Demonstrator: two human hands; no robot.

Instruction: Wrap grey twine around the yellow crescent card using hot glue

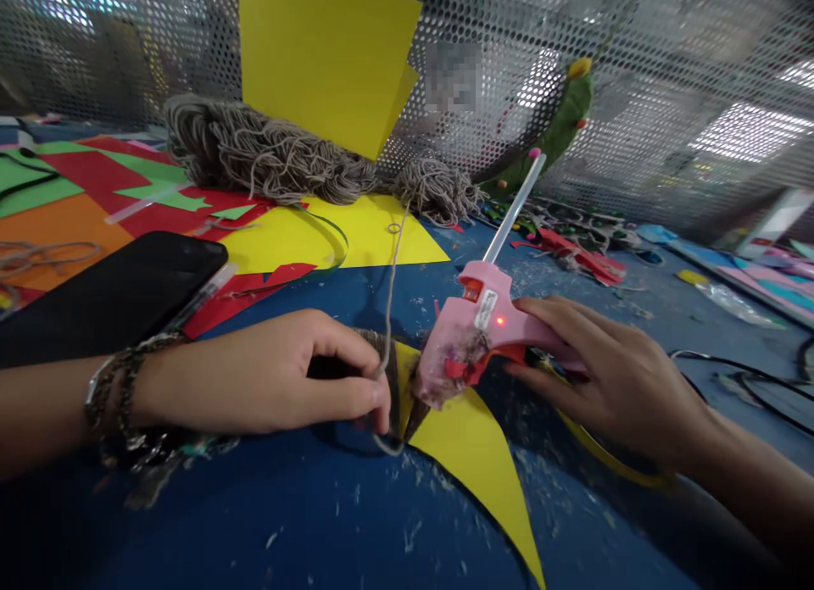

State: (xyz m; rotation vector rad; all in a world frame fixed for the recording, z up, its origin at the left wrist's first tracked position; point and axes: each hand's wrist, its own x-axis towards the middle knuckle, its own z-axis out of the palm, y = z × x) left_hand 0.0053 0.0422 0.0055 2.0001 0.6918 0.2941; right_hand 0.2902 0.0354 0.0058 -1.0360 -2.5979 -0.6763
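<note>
My right hand [610,378] is closed around the handle of a pink glue gun [471,327], whose small light glows red. A clear glue stick [514,208] juts up from its back. The smudged nozzle end points down at a curved yellow paper shape [480,454], close to its yarn-covered part. My left hand [305,374] pinches a strand of grey yarn [390,302] between thumb and fingers. This strand runs back toward a small grey yarn bundle [438,190]. Beneath the left fingers, rows of grey-brown yarn cover part of the yellow shape; the fingers hide some of it.
Left of my hands lies a black phone [120,293] among coloured paper sheets [69,225]. A thick yarn skein [267,153] rests behind, below standing yellow card [324,56]. Perforated metal mesh [496,81] closes the back. Black cables [744,374] lie at right.
</note>
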